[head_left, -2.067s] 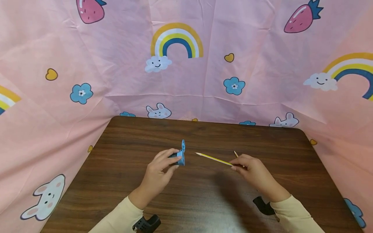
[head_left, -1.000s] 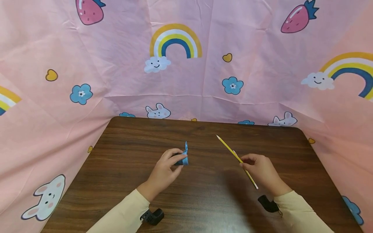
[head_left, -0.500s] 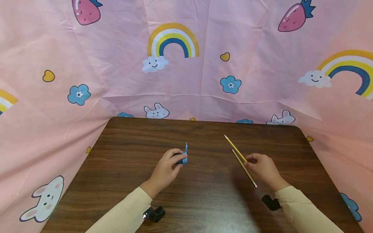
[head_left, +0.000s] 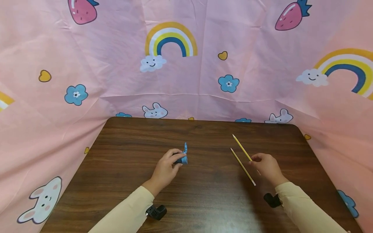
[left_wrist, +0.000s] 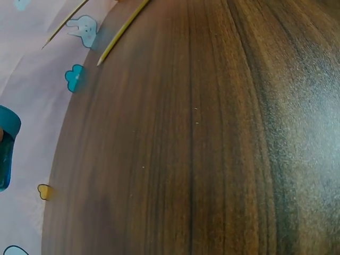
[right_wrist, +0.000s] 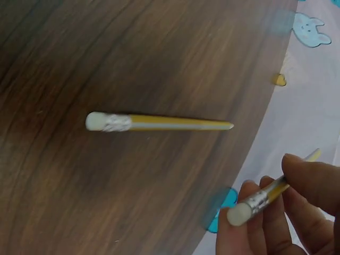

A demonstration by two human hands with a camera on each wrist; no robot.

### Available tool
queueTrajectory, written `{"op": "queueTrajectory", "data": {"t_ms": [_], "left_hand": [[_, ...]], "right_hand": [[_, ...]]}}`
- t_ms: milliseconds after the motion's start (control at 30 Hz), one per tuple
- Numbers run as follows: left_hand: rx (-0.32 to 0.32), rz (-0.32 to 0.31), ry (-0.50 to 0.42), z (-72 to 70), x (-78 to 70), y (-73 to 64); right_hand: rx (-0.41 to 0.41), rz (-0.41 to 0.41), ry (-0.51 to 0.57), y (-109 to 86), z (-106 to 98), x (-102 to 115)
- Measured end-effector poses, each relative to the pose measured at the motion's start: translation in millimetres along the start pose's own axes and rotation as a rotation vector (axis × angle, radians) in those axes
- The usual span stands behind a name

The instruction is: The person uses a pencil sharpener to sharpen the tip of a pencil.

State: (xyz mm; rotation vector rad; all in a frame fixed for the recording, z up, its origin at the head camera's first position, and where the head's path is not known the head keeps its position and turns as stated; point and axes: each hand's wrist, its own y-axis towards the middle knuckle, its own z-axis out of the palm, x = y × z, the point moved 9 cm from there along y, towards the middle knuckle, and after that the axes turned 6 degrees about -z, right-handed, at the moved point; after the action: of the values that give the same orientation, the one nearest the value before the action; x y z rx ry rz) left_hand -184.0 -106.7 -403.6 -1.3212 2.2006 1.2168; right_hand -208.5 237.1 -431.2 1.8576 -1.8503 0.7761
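Observation:
On the left, my left hand (head_left: 165,168) grips a small blue pencil sharpener (head_left: 184,158) with a see-through body, its lid standing up. Only a part of that sharpener (left_wrist: 7,154) shows at the edge of the left wrist view. My right hand (head_left: 268,166) pinches a yellow pencil (head_left: 242,147) between thumb and fingers, its tip pointing to the far side of the table. The white eraser end of this pencil (right_wrist: 249,207) faces the right wrist camera. A second yellow pencil (head_left: 243,166) lies on the table to the left of the right hand, eraser end nearer me.
Both hands are over a dark brown wooden table (head_left: 140,136). A pink patterned cloth (head_left: 122,64) hangs behind the table and along both sides. Black wrist cameras (head_left: 156,212) sit under the cream sleeves (head_left: 125,207).
The right hand has turned its pencil away from the sharpener and moved right, leaving the second pencil in full view. The left hand has shifted slightly right and still holds the sharpener.

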Motion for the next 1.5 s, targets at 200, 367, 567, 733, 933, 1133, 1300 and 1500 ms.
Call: {"op": "queueTrajectory", "data": {"t_ms": [200, 367, 567, 733, 933, 1133, 1300, 1500], "left_hand": [[0.008, 0.017, 0.013, 6.3, 2.8, -0.2], [0.048, 0.003, 0.028, 13.8, 5.5, -0.3], [0.076, 0.010, 0.041, 20.3, 6.8, 0.3], [0.071, 0.038, 0.041, 25.0, 6.1, 2.5], [0.092, 0.045, 0.032, 32.5, 9.0, 5.2], [0.095, 0.052, 0.042, 38.1, 10.7, 9.4], [0.097, 0.042, 0.046, 42.7, 13.8, 10.5], [0.111, 0.002, 0.041, 49.2, 19.9, 9.5]], "right_hand": [[-0.010, 0.016, -0.060, 3.1, -2, -17], [0.008, 0.069, -0.054, 1.0, -1, -33], [0.015, 0.114, -0.055, -1.5, 1, -45], [0.008, 0.121, -0.070, -2.5, 1, -52], [0.003, 0.125, -0.073, -4.6, 1, -60], [0.005, 0.148, -0.092, -5.4, 1, -67], [0.009, 0.167, -0.096, -6.2, 1, -70], [0.018, 0.184, -0.119, -6.6, 3, -74]]}}
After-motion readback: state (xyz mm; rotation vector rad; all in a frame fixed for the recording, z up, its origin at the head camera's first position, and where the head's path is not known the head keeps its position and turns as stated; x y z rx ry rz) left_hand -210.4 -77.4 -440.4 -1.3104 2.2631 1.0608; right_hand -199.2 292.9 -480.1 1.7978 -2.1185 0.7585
